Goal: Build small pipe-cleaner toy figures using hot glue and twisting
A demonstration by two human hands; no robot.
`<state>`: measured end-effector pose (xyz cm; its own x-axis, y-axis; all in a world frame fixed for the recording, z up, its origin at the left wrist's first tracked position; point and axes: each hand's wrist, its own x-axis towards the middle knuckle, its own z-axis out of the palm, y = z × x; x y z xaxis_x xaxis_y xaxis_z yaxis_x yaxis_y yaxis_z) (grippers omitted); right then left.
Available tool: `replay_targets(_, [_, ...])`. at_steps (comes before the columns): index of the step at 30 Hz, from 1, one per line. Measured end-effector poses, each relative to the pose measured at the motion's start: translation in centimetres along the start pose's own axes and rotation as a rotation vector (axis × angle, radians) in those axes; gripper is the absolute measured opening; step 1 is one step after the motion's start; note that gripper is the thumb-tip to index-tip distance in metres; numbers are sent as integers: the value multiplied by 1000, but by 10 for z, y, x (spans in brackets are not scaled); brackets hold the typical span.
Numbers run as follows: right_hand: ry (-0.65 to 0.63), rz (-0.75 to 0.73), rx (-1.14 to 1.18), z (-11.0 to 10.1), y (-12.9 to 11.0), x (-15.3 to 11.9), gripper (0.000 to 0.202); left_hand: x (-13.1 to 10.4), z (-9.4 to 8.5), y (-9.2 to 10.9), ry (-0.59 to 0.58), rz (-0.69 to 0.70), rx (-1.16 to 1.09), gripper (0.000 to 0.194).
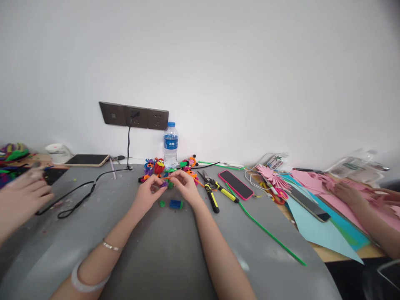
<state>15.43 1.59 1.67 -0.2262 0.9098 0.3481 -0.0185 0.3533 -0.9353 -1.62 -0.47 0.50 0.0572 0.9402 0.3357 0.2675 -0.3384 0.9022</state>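
Note:
My left hand (147, 195) pinches a small purple fuzzy piece (164, 184) between thumb and fingertips. Close beside it, my right hand (186, 186) has its fingertips closed on an orange pipe cleaner (166, 178) that reaches across to the purple piece. Whether the two are joined cannot be made out. Just below the hands lie a blue roll with green ends (176, 204) and a little green coil (162, 203). Behind my fingers stand several colourful fuzzy figures, among them a red one (159, 166) and a purple one (149, 166), partly hidden.
Yellow-and-black pliers (215, 193), a pink-cased phone (236, 184) and a long green pipe cleaner (271, 233) lie to the right. A water bottle (171, 143) stands by the wall. A black cable (93, 187) loops at left. Other people's hands (26, 193) work on both sides.

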Motion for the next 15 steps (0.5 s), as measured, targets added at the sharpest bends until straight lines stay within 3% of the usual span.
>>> replay_targets(11, [519,2,148,-24,13,9,32,7,-11,6,137,-123,-203,37])
replay_targets(15, [573,-24,125,-38,6,7,34,9,-21,4,186,-152,-136,33])
